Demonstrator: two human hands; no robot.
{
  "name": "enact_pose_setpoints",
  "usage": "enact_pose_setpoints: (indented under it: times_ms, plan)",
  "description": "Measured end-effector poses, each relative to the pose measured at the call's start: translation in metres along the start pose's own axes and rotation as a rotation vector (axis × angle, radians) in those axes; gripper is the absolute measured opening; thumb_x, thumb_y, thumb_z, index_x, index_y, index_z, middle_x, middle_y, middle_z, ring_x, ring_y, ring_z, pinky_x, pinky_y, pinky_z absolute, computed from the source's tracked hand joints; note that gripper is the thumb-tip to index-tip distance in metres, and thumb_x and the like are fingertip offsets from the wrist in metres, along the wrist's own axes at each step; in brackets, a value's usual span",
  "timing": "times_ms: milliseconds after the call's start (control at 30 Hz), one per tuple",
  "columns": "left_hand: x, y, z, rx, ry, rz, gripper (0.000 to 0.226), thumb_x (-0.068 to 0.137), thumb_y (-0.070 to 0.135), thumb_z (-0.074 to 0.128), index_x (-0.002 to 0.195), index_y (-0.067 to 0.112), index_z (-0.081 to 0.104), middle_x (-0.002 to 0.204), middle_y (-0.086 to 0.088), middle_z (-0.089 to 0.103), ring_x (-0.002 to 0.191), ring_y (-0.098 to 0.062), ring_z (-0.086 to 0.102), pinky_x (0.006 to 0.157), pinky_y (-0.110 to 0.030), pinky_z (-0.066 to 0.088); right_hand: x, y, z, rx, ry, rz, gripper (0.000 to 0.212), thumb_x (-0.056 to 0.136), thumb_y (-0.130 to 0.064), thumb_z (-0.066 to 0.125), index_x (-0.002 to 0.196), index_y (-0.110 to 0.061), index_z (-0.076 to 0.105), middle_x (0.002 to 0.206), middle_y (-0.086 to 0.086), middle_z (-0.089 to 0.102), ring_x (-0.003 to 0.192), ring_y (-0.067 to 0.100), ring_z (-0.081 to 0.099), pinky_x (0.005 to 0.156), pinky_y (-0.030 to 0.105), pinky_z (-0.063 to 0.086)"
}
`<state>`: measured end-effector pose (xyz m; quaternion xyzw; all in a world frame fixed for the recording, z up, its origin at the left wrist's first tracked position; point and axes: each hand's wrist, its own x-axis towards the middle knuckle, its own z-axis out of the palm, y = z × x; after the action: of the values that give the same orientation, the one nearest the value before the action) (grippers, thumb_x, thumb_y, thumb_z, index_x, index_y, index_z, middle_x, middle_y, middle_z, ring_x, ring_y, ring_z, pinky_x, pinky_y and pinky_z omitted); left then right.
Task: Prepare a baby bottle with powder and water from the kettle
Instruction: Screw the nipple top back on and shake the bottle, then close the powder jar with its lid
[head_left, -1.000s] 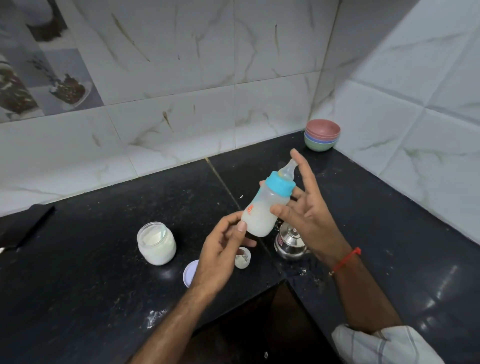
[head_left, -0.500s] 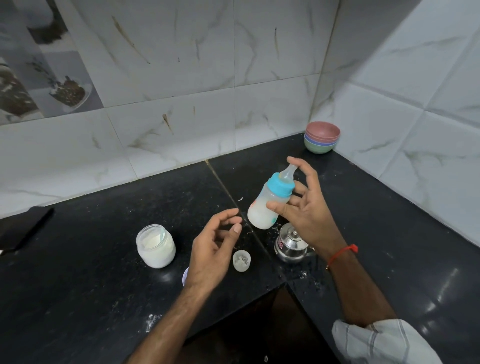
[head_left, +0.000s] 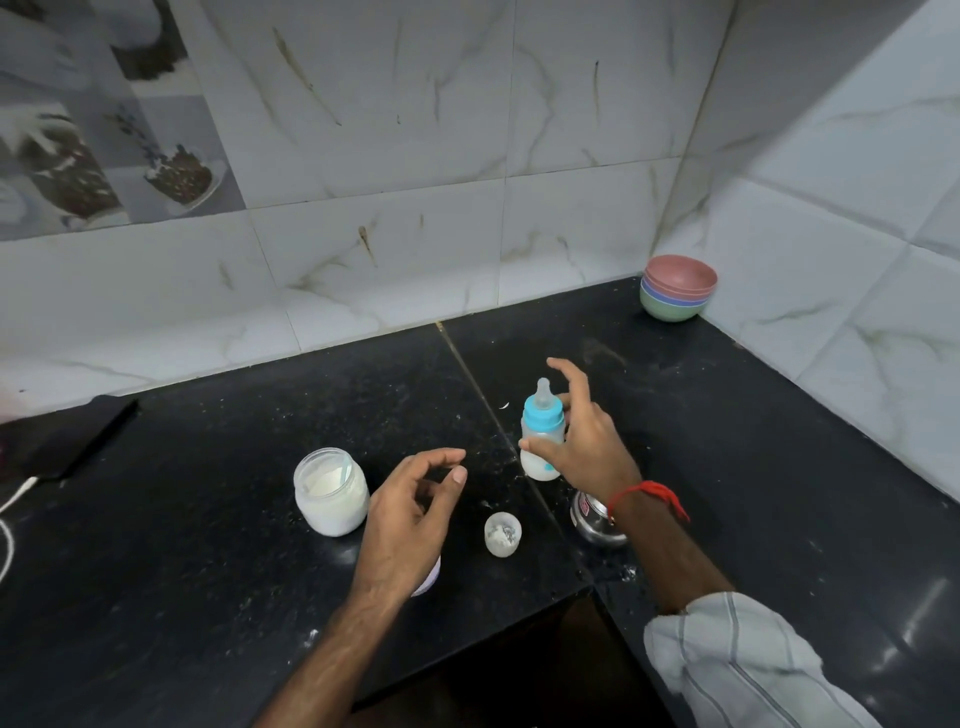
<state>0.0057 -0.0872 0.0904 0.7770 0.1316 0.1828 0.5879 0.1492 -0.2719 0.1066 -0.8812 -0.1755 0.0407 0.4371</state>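
**Two bare forearms, one red thread, one striped sleeve**

The left hand (head_left: 410, 512) and its forearm have no sleeve and no jewellery. The right hand (head_left: 584, 449) has a thin red thread (head_left: 652, 493) tied around the wrist, with a loose end. Lower on this arm is a rolled sleeve (head_left: 743, 662), pale grey-white cloth with darker stripes.

Counter (head_left: 208, 519): polished black speckled stone, glossy. Wall tiles (head_left: 389, 156): glossy marble-look ceramic. Bottle (head_left: 540, 441): translucent plastic, blue plastic collar, clear soft teat. Powder jar (head_left: 331, 493): clear glass or plastic, can't tell. Kettle (head_left: 597, 519): shiny metal. Bowls (head_left: 678, 293): matt plastic.
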Motion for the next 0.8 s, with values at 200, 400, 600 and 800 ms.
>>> enact_pose_setpoints:
  times_ms: [200, 400, 600, 800]
  plan:
    - [0.010, -0.014, -0.009, 0.056, 0.026, -0.043, 0.018, 0.097, 0.029, 0.071, 0.112, 0.038, 0.073, 0.111, 0.013, 0.074, 0.085, -0.004, 0.067, 0.075, -0.012, 0.053, 0.029, 0.015, 0.033, 0.007, -0.018, 0.057, 0.098, 0.082, -0.002, 0.080, 0.153, -0.038, 0.023, 0.134, 0.011, 0.058, 0.116, 0.020, 0.059, 0.110, 0.044, 0.049]
    - [0.010, -0.020, -0.016, 0.067, 0.060, -0.052, 0.018, 0.098, 0.027, 0.070, 0.114, 0.033, 0.074, 0.111, 0.013, 0.074, 0.082, 0.002, 0.065, 0.073, -0.012, 0.051, 0.054, 0.034, 0.061, 0.028, 0.000, 0.129, 0.101, 0.081, -0.002, 0.081, 0.149, -0.044, 0.020, 0.134, 0.015, 0.058, 0.122, 0.028, 0.060, 0.108, 0.051, 0.051]
    - [0.009, -0.021, -0.027, 0.106, 0.110, -0.047, 0.018, 0.098, 0.024, 0.070, 0.115, 0.029, 0.075, 0.109, 0.017, 0.073, 0.091, 0.002, 0.064, 0.074, -0.015, 0.052, 0.064, 0.056, 0.077, 0.017, -0.080, 0.118, 0.096, 0.082, -0.004, 0.078, 0.149, -0.043, 0.021, 0.138, 0.014, 0.053, 0.125, 0.029, 0.056, 0.108, 0.056, 0.050]
    - [0.010, -0.038, -0.043, 0.253, 0.229, 0.013, 0.038, 0.093, 0.023, 0.076, 0.128, 0.034, 0.066, 0.126, 0.025, 0.062, 0.115, -0.007, 0.057, 0.095, -0.035, 0.051, 0.042, 0.048, 0.082, -0.185, 0.239, -0.074, 0.091, 0.081, -0.034, 0.084, 0.155, -0.026, 0.032, 0.152, 0.009, 0.042, 0.138, 0.029, 0.035, 0.108, 0.049, 0.034]
